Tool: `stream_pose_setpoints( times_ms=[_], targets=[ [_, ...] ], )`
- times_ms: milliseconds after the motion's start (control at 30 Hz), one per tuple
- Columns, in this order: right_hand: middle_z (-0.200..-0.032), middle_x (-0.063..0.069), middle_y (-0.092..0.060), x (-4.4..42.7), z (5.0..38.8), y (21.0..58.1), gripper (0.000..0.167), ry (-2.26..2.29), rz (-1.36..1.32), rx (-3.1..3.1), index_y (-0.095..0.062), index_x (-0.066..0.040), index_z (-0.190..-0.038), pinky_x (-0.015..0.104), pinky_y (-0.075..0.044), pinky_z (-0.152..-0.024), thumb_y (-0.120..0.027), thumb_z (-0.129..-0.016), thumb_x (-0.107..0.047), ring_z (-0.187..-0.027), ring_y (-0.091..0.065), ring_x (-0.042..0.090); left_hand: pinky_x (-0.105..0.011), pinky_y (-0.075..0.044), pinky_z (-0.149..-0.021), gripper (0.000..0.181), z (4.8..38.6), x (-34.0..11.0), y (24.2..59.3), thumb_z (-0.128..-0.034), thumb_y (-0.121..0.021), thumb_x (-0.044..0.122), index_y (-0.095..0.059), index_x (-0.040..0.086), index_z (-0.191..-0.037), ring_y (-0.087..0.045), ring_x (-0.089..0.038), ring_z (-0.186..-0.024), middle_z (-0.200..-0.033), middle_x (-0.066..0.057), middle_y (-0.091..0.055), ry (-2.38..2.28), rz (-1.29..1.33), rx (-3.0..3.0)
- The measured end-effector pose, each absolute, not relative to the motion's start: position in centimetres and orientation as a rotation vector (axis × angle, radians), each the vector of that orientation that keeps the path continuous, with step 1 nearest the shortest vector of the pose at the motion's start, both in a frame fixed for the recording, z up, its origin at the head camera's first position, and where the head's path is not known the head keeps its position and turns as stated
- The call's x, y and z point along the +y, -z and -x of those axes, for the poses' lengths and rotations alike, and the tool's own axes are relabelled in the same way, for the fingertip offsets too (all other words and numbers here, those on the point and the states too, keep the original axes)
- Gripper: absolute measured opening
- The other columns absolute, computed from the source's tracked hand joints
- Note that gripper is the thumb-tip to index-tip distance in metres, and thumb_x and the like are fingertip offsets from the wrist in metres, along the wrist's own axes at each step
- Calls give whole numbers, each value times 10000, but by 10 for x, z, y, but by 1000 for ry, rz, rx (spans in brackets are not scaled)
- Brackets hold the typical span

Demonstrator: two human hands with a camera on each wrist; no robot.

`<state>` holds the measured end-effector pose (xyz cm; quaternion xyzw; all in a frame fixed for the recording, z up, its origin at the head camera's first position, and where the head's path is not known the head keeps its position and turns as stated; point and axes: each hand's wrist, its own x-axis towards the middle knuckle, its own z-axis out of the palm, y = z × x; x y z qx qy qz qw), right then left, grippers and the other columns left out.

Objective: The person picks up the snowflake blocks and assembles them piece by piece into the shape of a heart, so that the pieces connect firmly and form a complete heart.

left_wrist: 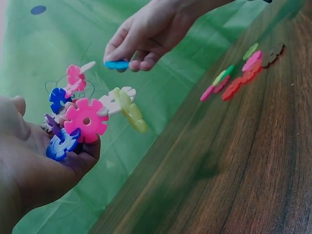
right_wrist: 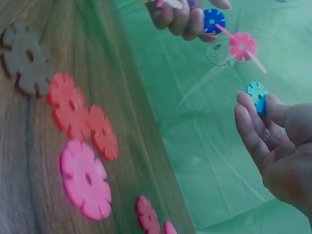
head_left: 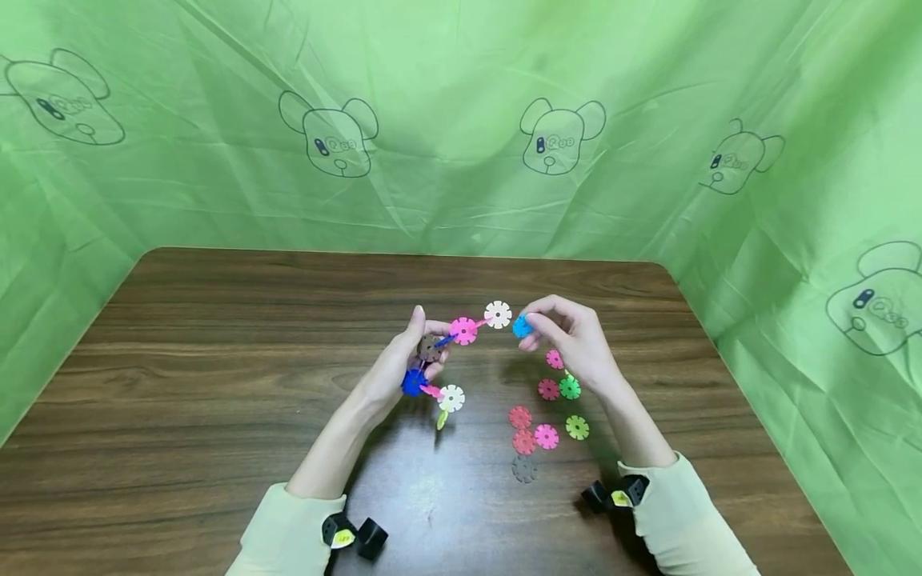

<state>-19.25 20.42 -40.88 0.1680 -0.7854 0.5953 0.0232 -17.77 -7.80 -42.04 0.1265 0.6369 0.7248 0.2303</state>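
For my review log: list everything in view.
wood-grain table: one, brown, foreground
fabric backdrop: one, green, behind table
animal-head line drawings: five in head view, dark, on backdrop
notched plastic disc chain: one, multicoloured, above table
notched plastic disc: one, light blue, above table
loose plastic discs: at least eight, pink, red, green, grey-brown, on table
wrist devices: two, black, low in head view
cloth sleeves: two, pale, beside devices
left hand: one, holding chain
right hand: one, pinching light-blue disc

The pinched disc (head_left: 522,326) is azure, the chain (head_left: 463,324) multicoloured, the table (head_left: 216,384) streaked brown
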Motion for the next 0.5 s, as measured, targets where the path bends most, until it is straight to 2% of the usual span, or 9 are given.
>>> stream_pose_setpoints(
  times_ms=[100, 300, 500],
  targets=[
    [-931, 17, -738, 203, 193, 407, 170, -1888, -528, -2371, -673, 38, -1070, 401, -638, -742, -610, -1036, -117, -743, -766, 168, -210, -362, -660, 773, 177, -77, 421, -1074, -128, 622, -536, 25, -1348, -432, -74, -649, -860, 24, -501, -1996, -352, 1744],
    [-914, 59, -758, 204, 192, 406, 134, -1838, -559, -2286, -679, 44, -1090, 377, -636, -776, -630, -1011, -53, -769, -762, 196, -212, -355, -634, 770, 175, -77, 422, -1082, -143, 602, -528, -8, -1353, -426, -66, -636, -847, 28, -500, -1997, -383, 1733],
    [-944, -17, -757, 208, 189, 404, 166, -1780, -607, -2272, -700, 43, -1139, 339, -631, -797, -632, -997, -9, -815, -757, 117, -214, -342, -600, 770, 173, -75, 422, -1087, -152, 593, -538, -18, -1352, -423, -63, -624, -816, 33, -496, -1987, -399, 1724]
  ],
)
